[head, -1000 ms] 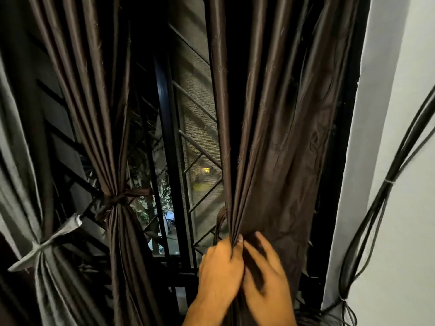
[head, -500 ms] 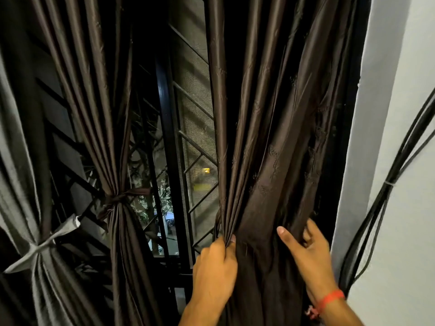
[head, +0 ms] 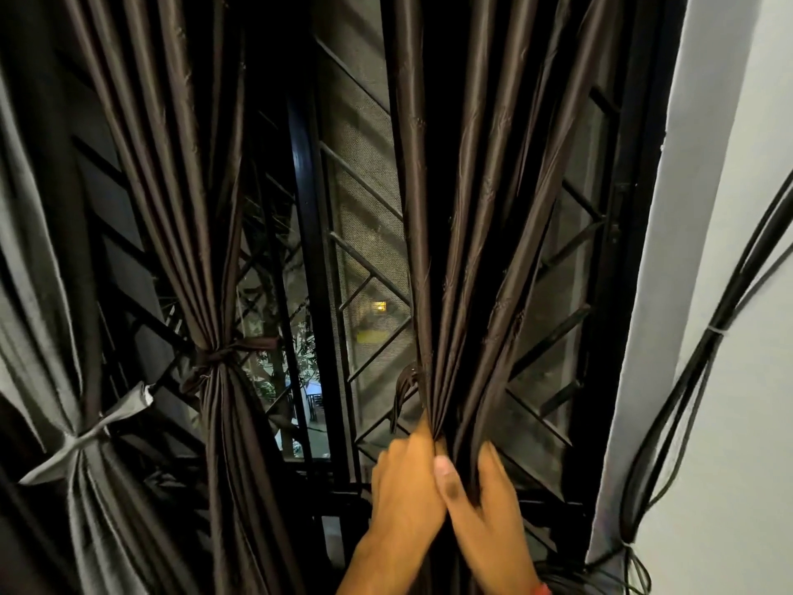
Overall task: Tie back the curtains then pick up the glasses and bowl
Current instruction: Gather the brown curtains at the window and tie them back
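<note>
We see both hands bunching the right-hand brown curtain [head: 480,234] into a tight bundle in front of the window grille [head: 364,268], near the window's lower right corner. The left hand [head: 405,478] is clenched around the gathered folds from the left, fingers wrapped behind the cloth. The right hand [head: 485,500] grasps the same bundle from the right, its thumb lying across the front and touching the left hand. A dark loop [head: 405,382], perhaps the tie-back, sticks out just above the left hand; the view is too dim for us to be sure. Toward the window's left side, a second brown curtain [head: 214,251] is already cinched with a knotted band [head: 214,358], and a grey curtain [head: 47,337] at the left edge is tied with a grey strip [head: 92,431]. Black cables [head: 695,380] hang on the white wall [head: 738,423] at right.
</note>
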